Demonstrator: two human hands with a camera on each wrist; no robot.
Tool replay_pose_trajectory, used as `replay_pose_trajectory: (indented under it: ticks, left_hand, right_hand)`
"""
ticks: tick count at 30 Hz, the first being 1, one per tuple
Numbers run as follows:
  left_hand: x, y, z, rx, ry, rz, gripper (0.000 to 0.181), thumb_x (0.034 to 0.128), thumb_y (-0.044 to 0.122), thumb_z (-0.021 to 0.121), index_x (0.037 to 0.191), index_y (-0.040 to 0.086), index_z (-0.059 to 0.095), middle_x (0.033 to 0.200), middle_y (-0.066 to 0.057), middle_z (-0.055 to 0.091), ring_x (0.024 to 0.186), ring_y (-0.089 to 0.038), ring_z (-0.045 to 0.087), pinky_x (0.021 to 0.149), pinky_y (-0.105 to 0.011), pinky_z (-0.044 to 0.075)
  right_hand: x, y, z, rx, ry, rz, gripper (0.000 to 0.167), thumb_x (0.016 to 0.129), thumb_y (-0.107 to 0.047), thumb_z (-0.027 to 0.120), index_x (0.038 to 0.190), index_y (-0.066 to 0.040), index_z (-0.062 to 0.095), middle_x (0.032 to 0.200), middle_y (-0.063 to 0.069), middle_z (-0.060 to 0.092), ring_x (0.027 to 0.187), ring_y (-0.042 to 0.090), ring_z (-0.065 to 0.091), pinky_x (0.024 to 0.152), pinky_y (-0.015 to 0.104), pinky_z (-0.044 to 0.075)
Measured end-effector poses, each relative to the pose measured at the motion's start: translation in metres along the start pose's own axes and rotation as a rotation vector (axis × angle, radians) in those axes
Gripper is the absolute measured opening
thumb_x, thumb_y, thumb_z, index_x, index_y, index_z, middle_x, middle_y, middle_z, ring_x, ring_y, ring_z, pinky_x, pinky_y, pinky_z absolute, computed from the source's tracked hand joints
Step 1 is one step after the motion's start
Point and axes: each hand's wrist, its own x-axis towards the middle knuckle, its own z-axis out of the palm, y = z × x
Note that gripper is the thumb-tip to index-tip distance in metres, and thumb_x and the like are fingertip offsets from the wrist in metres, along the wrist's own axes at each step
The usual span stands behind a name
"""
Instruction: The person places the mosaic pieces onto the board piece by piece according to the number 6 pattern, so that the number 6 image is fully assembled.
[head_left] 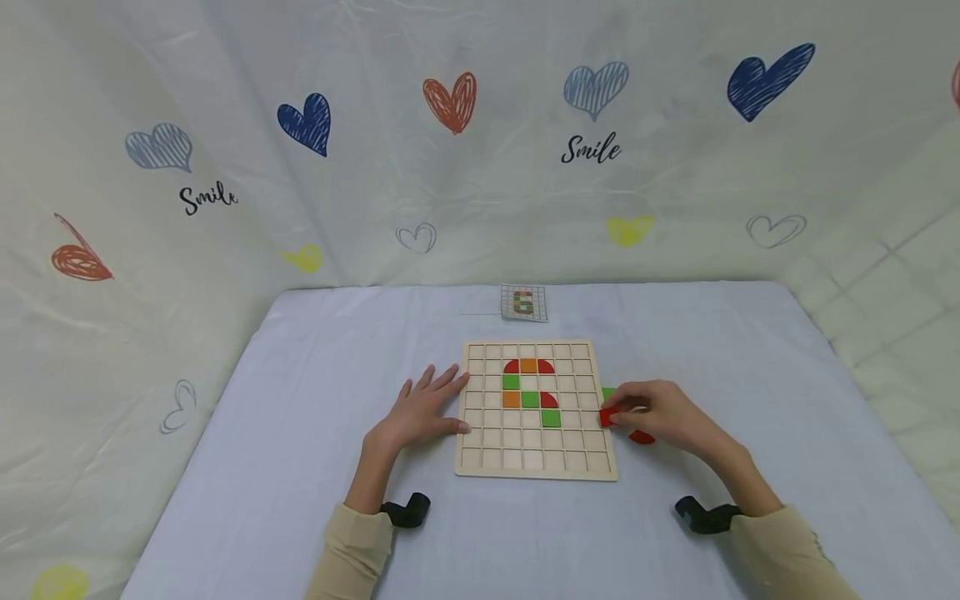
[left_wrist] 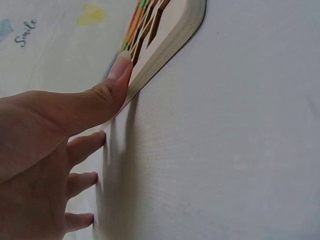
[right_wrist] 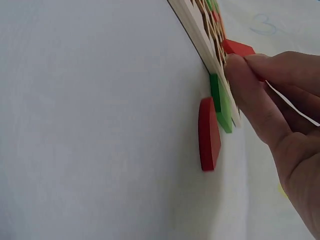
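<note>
A square wooden grid board [head_left: 491, 457] lies on the table with red, orange and green tiles set in several of its cells. My left hand [head_left: 420, 410] touches the board's left edge with its fingers spread; in the left wrist view, the thumb [left_wrist: 102, 97] presses on that rim. At the board's right edge, my right hand [head_left: 663, 412] pinches a red tile [right_wrist: 239, 48] between thumb and fingertips, over the rim. The fingers partly hide this tile's shape. Just outside the board, near that hand, lie a red curved tile [right_wrist: 209, 135] and green pieces [right_wrist: 222, 105].
Behind the board lies a small pattern card [head_left: 524, 303] printed with a coloured figure on a grid. A white cloth [head_left: 300, 350] covers the table. A pale sheet [head_left: 510, 192] with printed hearts hangs at the back. Each wrist wears a black camera mount [head_left: 407, 510].
</note>
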Motion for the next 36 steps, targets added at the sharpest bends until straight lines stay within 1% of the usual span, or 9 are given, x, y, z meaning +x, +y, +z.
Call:
replay_pose_trajectory:
  ticks: [3, 6, 9, 12, 16, 21, 25, 29, 36]
  left_hand:
    - [0.000, 0.000, 0.000, 0.001, 0.001, -0.002, 0.086, 0.0901, 0.045, 0.077, 0.162, 0.022, 0.036, 0.172, -0.003, 0.024, 0.160, -0.039, 0.007, 0.125, -0.067, 0.005]
    - [0.000, 0.000, 0.001, 0.002, 0.004, -0.002, 0.086, 0.0900, 0.044, 0.077, 0.162, 0.021, 0.036, 0.172, -0.004, 0.024, 0.160, -0.040, 0.007, 0.124, -0.068, 0.005]
    - [0.000, 0.000, 0.001, 0.003, 0.000, -0.007, 0.087, 0.0898, 0.044, 0.077, 0.162, 0.022, 0.035, 0.172, -0.003, 0.024, 0.160, -0.039, 0.007, 0.125, -0.068, 0.005]
    - [0.000, 0.000, 0.001, 0.005, -0.001, -0.010, 0.087, 0.0895, 0.045, 0.077, 0.162, 0.023, 0.035, 0.172, -0.002, 0.024, 0.160, -0.039, 0.007, 0.125, -0.067, 0.005]
    - [0.000, 0.000, 0.000, 0.007, -0.001, -0.009, 0.087, 0.0896, 0.046, 0.077, 0.162, 0.023, 0.035, 0.172, -0.003, 0.024, 0.160, -0.039, 0.007, 0.124, -0.068, 0.006]
    - [0.001, -0.002, 0.001, 0.012, -0.010, -0.016, 0.087, 0.0898, 0.047, 0.076, 0.163, 0.025, 0.034, 0.172, 0.000, 0.023, 0.161, -0.037, 0.006, 0.125, -0.067, 0.005]
    - [0.001, -0.003, 0.002, 0.013, -0.009, -0.015, 0.087, 0.0901, 0.047, 0.076, 0.163, 0.026, 0.033, 0.172, 0.000, 0.022, 0.161, -0.036, 0.005, 0.125, -0.067, 0.004]
    - [0.000, -0.002, 0.002, 0.010, -0.006, -0.011, 0.087, 0.0898, 0.047, 0.077, 0.162, 0.026, 0.034, 0.172, 0.000, 0.023, 0.161, -0.037, 0.005, 0.125, -0.067, 0.005]
    - [0.001, -0.001, 0.002, 0.014, -0.002, -0.013, 0.087, 0.0896, 0.047, 0.077, 0.162, 0.026, 0.034, 0.172, 0.000, 0.022, 0.161, -0.036, 0.005, 0.125, -0.066, 0.004]
  right_hand:
    - [0.002, -0.003, 0.005, 0.036, 0.000, 0.010, 0.011, 0.092, -0.014, 0.077, 0.103, -0.014, 0.078, 0.102, 0.001, 0.075, 0.089, 0.016, 0.067, 0.073, 0.023, 0.058]
    - [0.003, -0.006, 0.009, 0.050, -0.010, 0.009, 0.011, 0.091, -0.015, 0.077, 0.102, -0.015, 0.078, 0.101, 0.000, 0.075, 0.088, 0.015, 0.067, 0.074, 0.022, 0.056]
    - [0.004, -0.008, 0.014, 0.061, -0.019, 0.025, 0.011, 0.091, -0.015, 0.078, 0.102, -0.016, 0.078, 0.097, -0.001, 0.073, 0.084, 0.015, 0.065, 0.066, 0.023, 0.054]
    - [0.005, -0.009, 0.019, 0.087, -0.033, 0.004, 0.012, 0.090, -0.014, 0.079, 0.102, -0.014, 0.078, 0.094, -0.002, 0.074, 0.083, 0.015, 0.065, 0.065, 0.023, 0.054]
    - [0.006, -0.012, 0.027, 0.113, -0.051, -0.043, 0.011, 0.090, -0.013, 0.079, 0.101, -0.012, 0.078, 0.095, -0.002, 0.076, 0.085, 0.015, 0.067, 0.075, 0.021, 0.056]
    - [0.008, -0.018, 0.036, 0.118, -0.057, -0.052, 0.009, 0.090, -0.012, 0.079, 0.099, -0.013, 0.078, 0.093, -0.004, 0.075, 0.085, 0.014, 0.066, 0.074, 0.021, 0.056]
    - [0.009, -0.024, 0.041, 0.133, -0.069, -0.074, 0.008, 0.090, -0.009, 0.077, 0.098, -0.011, 0.078, 0.091, -0.002, 0.075, 0.081, 0.013, 0.068, 0.073, 0.022, 0.057]
    - [0.010, -0.030, 0.045, 0.113, -0.058, -0.081, 0.009, 0.090, -0.007, 0.077, 0.098, -0.009, 0.077, 0.090, -0.002, 0.074, 0.079, 0.012, 0.068, 0.072, 0.022, 0.058]
    - [0.009, -0.038, 0.050, 0.037, -0.010, -0.110, 0.009, 0.088, -0.005, 0.079, 0.097, -0.007, 0.076, 0.091, -0.002, 0.073, 0.081, 0.010, 0.065, 0.077, 0.022, 0.059]
